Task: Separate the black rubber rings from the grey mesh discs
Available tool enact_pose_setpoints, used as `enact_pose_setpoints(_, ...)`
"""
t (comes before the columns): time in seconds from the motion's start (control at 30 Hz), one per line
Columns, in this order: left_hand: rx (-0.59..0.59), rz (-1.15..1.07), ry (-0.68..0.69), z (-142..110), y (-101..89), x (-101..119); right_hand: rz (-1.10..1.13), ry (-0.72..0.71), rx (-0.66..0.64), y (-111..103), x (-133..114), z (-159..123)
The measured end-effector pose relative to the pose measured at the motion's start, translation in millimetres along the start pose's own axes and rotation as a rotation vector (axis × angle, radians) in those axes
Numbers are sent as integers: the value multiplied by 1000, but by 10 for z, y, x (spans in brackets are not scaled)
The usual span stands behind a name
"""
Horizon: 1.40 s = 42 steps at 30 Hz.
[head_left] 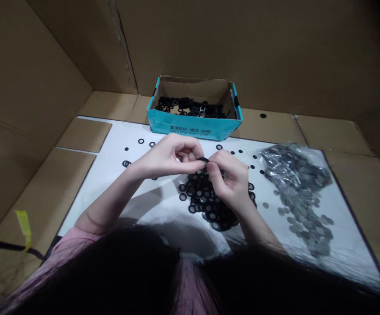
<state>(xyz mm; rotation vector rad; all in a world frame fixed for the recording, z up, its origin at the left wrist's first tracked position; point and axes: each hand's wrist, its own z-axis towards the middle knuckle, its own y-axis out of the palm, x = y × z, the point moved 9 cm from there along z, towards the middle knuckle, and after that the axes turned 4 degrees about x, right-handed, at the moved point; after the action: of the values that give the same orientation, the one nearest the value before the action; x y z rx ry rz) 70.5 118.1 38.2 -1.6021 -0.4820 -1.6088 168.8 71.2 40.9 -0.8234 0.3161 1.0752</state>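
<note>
Between my two hands is a small black ring point(203, 160), held above the white tabletop. The thumb and forefinger of my left hand point(176, 155) pinch its left side. My right hand point(228, 175) closes on its right edge with thumb and bent forefinger. Whether a disc sits inside the ring is hidden by the fingers. Under my right hand lies a heap of black rings with grey centres point(206, 201). To the right, thin grey discs point(308, 223) spill from a clear plastic bag point(294, 166) holding many more.
A teal cardboard box point(193, 124) with black rings inside stands at the back. Loose rings point(141, 141) lie on the left of the white tabletop point(91, 175), and small black discs point(240, 151) near the bag. Cardboard walls point(242, 52) enclose the table. Yellow tape point(24, 227) hangs on a dark cable.
</note>
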Motion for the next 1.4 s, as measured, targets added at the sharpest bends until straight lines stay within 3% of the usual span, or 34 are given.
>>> enact_pose_setpoints(0.1, 2, 22, 43, -9, 24, 38, 6, 17, -1, -11, 27, 12)
enact_pose_setpoints(0.2, -64, -22, -5, -24, 109, 9, 17, 19, -4, -11, 24, 16)
enact_pose_setpoints(0.47, -85, -66, -88, -16, 120, -49, -10, -4, 87, -44, -9, -31)
enact_pose_setpoints(0.6, -25, -64, -77, -4, 73, -57, -4, 22, 69, -21, 34, -26)
enact_pose_setpoints(0.77, 121, 95, 72, -20, -47, 64, 15, 38, 44, -16, 66, -11)
enact_pose_setpoints(1.03, 119, 150, 80, -29, -5, 40, -37, 3, 74, -44, 35, -27)
enact_pose_setpoints(1.17, 82, 89, 105, -24, 6, 61, 125, 153, 94, -46, 157, -43)
enact_pose_setpoints(1.4, 39, 109, 231, -42, 19, 198, 459, 432, 20, 190, 423, -166)
